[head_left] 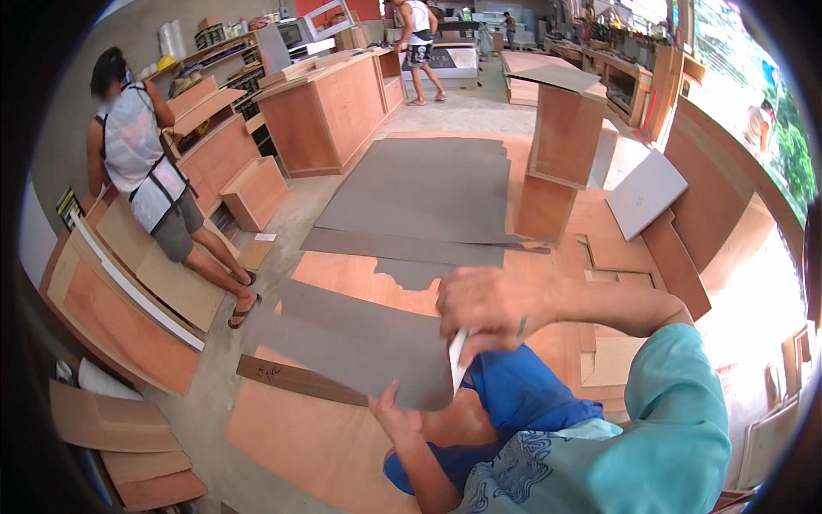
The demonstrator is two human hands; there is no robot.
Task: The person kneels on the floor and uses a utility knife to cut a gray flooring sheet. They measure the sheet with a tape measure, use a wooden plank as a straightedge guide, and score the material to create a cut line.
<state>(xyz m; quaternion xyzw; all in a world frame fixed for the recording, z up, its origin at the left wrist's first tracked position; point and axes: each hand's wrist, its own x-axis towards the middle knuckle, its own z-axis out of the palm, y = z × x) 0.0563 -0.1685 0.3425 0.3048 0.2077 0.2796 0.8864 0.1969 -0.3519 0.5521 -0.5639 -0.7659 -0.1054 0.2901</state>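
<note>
**Two hands on a grey sheet over a plywood panel**

The grey laminate sheet (360,343) lies on the big plywood panel (300,437) on the floor, and everything else is placed from this panel. The left hand (396,418) is at the near corner of the sheet; its fingers are partly open and press on the sheet's edge, with the thumb on top. The right hand (488,301) is above the sheet's right edge, closed around a thin white strip (458,355) that points down to the sheet. I cannot tell what this strip is. A dark wooden strip (295,379) lies across the panel, partly under the sheet.

Behind the panel, more grey sheets (428,193) cover the floor, and a tall open plywood box (561,141) stands there; its inside is not visible. To the left of the panel a person (145,171) stands with the back turned beside open cabinets (231,163). Their content is hard to see. Far behind, another person (419,43) walks. A blue knee (522,390) hides the right part of the panel.
</note>
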